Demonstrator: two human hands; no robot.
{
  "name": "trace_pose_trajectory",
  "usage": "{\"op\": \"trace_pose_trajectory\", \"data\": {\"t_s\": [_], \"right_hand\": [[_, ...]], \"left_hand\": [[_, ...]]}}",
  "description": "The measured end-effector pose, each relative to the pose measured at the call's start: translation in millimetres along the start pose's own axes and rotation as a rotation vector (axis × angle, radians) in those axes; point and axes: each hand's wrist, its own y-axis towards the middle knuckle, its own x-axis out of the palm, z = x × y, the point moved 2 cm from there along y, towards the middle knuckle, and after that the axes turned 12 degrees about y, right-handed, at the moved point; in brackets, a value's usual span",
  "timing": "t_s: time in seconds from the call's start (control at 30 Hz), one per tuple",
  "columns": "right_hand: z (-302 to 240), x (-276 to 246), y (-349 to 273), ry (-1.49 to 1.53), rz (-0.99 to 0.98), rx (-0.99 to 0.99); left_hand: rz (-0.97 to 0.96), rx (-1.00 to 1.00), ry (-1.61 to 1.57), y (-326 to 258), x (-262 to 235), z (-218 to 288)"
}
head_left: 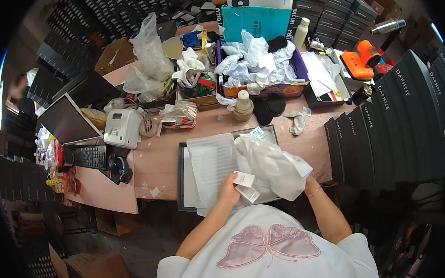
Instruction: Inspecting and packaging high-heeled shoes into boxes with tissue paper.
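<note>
My left hand (pixel 227 190) is closed on small white paper tags (pixel 246 181), one with fine print, over the near edge of an open dark shoebox (pixel 180 184). On the right, my right hand (pixel 311 185) is mostly covered by a crumpled white wrapping (pixel 274 164). It grips the near right end of this soft bundle, whose contents I cannot see. The wrapping reaches over the box's right part. A sheet of thin white tissue paper (pixel 211 164) lies across the left part. A small label (pixel 256 132) shows at the box's far edge.
Tall stacks of black shoeboxes (pixel 393 125) stand at my right. Beyond the open box are a cream bottle (pixel 243 106), black oval pads (pixel 269 110) and a purple bin (pixel 299 64) of crumpled paper. A label printer (pixel 123 128), keyboard (pixel 90 157) and monitor (pixel 70 119) occupy the left.
</note>
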Motion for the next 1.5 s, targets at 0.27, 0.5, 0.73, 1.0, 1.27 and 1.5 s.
{"op": "trace_pose_trajectory", "data": {"t_s": [0.27, 0.5, 0.73, 1.0, 1.27, 1.5], "right_hand": [[-11, 43, -5, 0.163, 0.000, -0.009], [-3, 139, -8, -1.170, 0.022, -0.435], [-26, 166, 7, -1.791, -0.180, -1.014], [-36, 188, -33, -1.564, -0.179, -0.883], [-47, 131, -27, -1.579, -0.053, -0.345], [-64, 39, -55, -0.840, 0.470, -0.357]], "left_hand": [[-0.164, 0.790, 1.124, -88, 73, 27], [-0.048, 0.507, 0.298, -74, 59, 45], [-0.117, 0.378, 0.161, -70, 40, 47], [-0.208, 0.087, 0.267, -50, -20, 73], [0.065, 0.178, 0.456, -57, -14, 120], [0.116, 0.662, 0.603, -105, 45, 147]]}}
